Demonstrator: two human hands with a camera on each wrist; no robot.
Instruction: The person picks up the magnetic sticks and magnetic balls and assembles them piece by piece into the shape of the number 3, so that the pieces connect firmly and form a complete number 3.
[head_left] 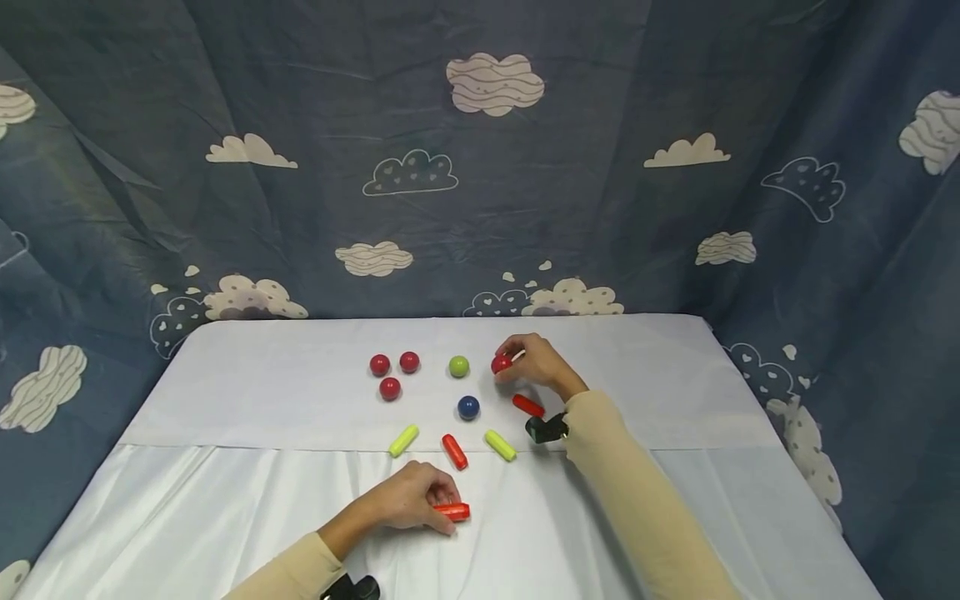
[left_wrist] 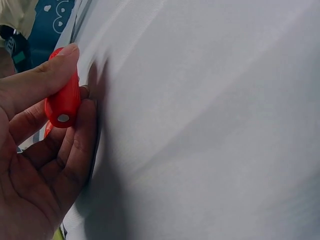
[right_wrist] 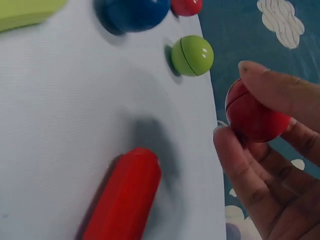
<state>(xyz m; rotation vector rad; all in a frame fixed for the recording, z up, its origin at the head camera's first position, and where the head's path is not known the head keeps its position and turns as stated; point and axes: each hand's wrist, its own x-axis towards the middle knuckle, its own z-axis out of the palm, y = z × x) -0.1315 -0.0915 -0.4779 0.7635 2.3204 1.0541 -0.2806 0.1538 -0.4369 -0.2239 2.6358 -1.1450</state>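
In the head view my left hand (head_left: 411, 498) is low over the front of the cloth. It pinches a red stick (head_left: 456, 512) between thumb and fingers; in the left wrist view this stick has a silvery round spot on its end. Farther back, my right hand (head_left: 537, 363) holds a red ball (head_left: 501, 363) between thumb and fingertips. The right wrist view shows this ball (right_wrist: 255, 117) with a dark seam, held above the cloth. Just below that hand lies another red stick (head_left: 528, 406). A green ball (head_left: 458, 367) is to its left.
Three red balls, one of them nearest the front (head_left: 389, 388), cluster at the back left. A blue ball (head_left: 468, 407) sits mid-table. A red stick (head_left: 454, 452) lies between two yellow-green sticks (head_left: 403, 441). Behind the white cloth (head_left: 262, 383) hangs a cloud-patterned curtain (head_left: 315, 208).
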